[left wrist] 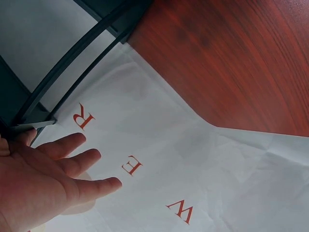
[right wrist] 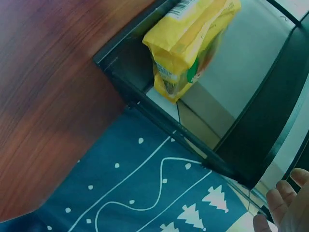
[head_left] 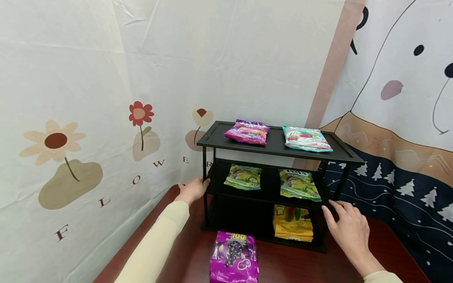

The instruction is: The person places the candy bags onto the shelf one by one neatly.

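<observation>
A black three-tier rack (head_left: 276, 142) stands on the table. My left hand (head_left: 192, 190) is at its left side near the middle tier, touching the front post; in the left wrist view its fingers (left wrist: 79, 162) reach out straight beside the frame. On the other side, my right hand (head_left: 350, 230) is by the right end of the middle tier, fingers extended and holding nothing; whether they touch the frame I cannot tell. A purple candy bag (head_left: 247, 132) and a teal-and-white one (head_left: 307, 139) lie on top. Two green candy bags (head_left: 243, 177) occupy the middle tier. At the bottom right sits a yellow bag (head_left: 293, 224).
A purple bag with a grape picture (head_left: 234, 257) lies on the reddish-brown table (head_left: 191, 251) in front of the rack. Behind it hangs a pale printed cloth (head_left: 170, 70) with flowers. A navy cloth with white trees (head_left: 389, 196) hangs at the right.
</observation>
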A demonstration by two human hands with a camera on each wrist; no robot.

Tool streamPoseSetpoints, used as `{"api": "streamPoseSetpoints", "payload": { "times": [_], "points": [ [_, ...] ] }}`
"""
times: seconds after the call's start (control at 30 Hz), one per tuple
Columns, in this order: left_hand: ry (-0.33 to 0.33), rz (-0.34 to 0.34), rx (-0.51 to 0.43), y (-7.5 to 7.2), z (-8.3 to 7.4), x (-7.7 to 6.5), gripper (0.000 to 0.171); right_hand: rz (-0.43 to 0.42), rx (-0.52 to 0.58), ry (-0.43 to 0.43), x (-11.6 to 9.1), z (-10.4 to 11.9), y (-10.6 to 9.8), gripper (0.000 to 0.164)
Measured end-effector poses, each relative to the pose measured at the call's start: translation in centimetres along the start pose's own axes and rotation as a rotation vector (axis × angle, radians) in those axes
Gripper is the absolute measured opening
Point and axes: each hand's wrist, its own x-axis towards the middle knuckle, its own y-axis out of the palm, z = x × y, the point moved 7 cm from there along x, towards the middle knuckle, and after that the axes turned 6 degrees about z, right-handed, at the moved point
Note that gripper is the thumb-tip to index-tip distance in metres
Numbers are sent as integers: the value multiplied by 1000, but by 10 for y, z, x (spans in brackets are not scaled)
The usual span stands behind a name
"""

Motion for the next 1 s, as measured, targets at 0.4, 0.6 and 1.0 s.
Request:
{"api": "streamPoseSetpoints", "payload": {
  "times": [0.4, 0.6, 1.0],
  "points": [
    [-2, 1, 5, 2, 2, 3, 51, 44, 4, 98, 6, -16, 1, 36],
    [-1, -1, -1, 3, 3, 4, 51, 59, -3, 152, 7, -24, 1, 39],
    [-3, -1, -7, 2, 3, 5, 51, 292, 8, 312, 16, -45, 16, 63]
  ]
}}
